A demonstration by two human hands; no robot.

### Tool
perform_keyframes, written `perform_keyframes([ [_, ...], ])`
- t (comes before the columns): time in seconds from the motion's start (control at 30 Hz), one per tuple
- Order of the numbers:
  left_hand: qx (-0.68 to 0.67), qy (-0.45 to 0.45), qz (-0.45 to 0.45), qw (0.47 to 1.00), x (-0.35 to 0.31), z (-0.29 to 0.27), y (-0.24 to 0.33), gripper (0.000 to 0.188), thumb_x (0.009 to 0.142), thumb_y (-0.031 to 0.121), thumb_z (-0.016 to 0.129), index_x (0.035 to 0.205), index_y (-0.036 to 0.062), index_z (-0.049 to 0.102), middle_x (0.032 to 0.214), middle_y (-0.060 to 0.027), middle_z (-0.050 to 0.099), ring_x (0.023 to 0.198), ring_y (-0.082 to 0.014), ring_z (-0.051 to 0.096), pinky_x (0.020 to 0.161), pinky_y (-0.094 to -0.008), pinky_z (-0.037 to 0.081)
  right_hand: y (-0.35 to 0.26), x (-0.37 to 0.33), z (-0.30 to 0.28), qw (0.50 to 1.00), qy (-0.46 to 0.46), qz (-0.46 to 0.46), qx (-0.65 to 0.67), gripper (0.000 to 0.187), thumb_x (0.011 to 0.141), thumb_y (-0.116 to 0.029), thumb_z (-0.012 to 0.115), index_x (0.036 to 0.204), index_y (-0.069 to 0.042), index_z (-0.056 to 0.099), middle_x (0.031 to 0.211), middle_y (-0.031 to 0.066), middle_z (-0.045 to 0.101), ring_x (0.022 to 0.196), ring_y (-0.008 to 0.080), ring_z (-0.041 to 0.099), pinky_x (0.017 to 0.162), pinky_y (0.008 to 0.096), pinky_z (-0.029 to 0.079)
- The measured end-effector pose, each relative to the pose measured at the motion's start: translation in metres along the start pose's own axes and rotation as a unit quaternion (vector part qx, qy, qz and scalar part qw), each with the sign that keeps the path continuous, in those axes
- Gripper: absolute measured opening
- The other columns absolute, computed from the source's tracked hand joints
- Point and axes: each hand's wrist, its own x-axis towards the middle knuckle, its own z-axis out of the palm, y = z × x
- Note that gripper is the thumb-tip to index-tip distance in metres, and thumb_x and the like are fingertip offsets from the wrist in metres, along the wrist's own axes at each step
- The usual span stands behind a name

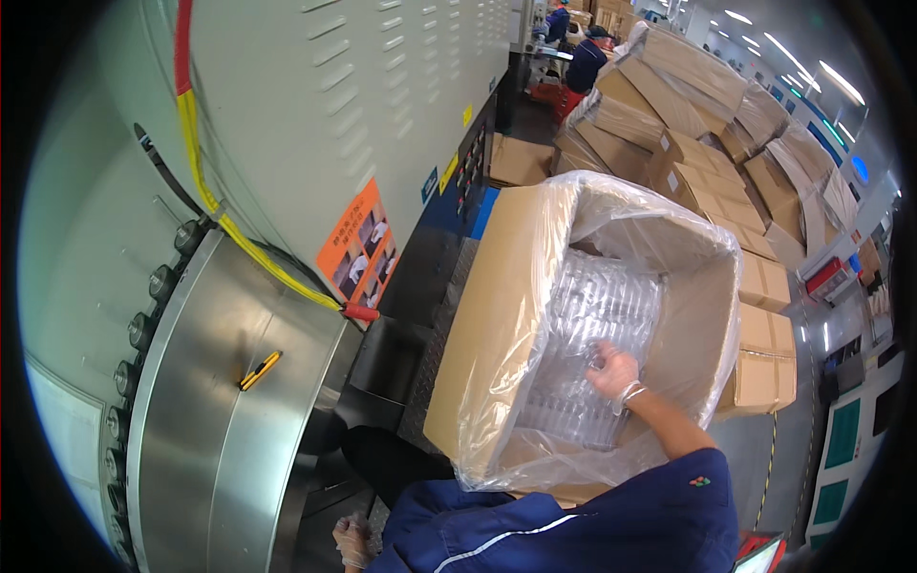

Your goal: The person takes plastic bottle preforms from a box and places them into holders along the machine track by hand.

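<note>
My right hand, in a clear thin glove, reaches into a large cardboard box. Its fingers are apart and lie on transparent ribbed plastic pieces, packed in rows inside. What exactly these pieces are, I cannot make out. A clear plastic liner covers the box walls and folds over the rim. Low beside my body hangs my left hand, also gloved, its fingers loosely bent and apart with nothing visible in them. It is near the lower end of the metal table.
On the steel table at left lies a yellow utility knife. A grey machine cabinet stands beyond it, with a yellow cable hanging down. Stacked cartons fill the right background. A co-worker is at the far end.
</note>
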Motion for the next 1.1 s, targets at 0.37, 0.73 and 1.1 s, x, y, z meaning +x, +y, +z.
perform_keyframes([
  [0.37, -0.086, -0.429, 0.124, 0.891, -0.073, 0.100, 0.310, 0.094, 0.080, 0.012, 0.074, 0.152, 0.0192, 0.014, 0.143, -0.0148, 0.035, 0.128, -0.0261, 0.041, 0.099, -0.0407, 0.045, -0.264, 0.009, -0.097, 0.733, -0.132, -0.025, 0.667, 0.054, 0.068, 0.001, 0.070, 0.118, 0.004, 0.051, 0.091, 0.0109, 0.065, 0.082, 0.0167, 0.063, 0.073, 0.0307, 0.054],
  [0.73, -0.365, -0.228, 0.055, 0.901, -0.047, 0.049, 0.262, 0.061, 0.075, 0.008, 0.062, 0.131, 0.0143, 0.038, 0.099, -0.0006, 0.056, 0.081, -0.0117, 0.055, 0.063, -0.0289, 0.047, -0.432, -0.021, 0.036, 0.801, -0.367, -0.206, 0.426, 0.026, 0.069, -0.013, 0.079, 0.083, -0.001, 0.060, 0.075, 0.0006, 0.061, 0.068, 0.0086, 0.056, 0.062, 0.0252, 0.048],
  [1.1, -0.571, -0.143, 0.087, 0.804, -0.044, -0.077, 0.226, 0.036, 0.086, 0.015, 0.060, 0.120, 0.0111, 0.050, 0.094, -0.0136, 0.064, 0.087, -0.0282, 0.065, 0.068, -0.0344, 0.051, -0.611, -0.014, 0.004, 0.654, -0.416, -0.355, 0.522, 0.022, 0.076, -0.012, 0.079, 0.090, -0.003, 0.064, 0.079, -0.0003, 0.064, 0.069, 0.0074, 0.057, 0.065, 0.0239, 0.047],
])
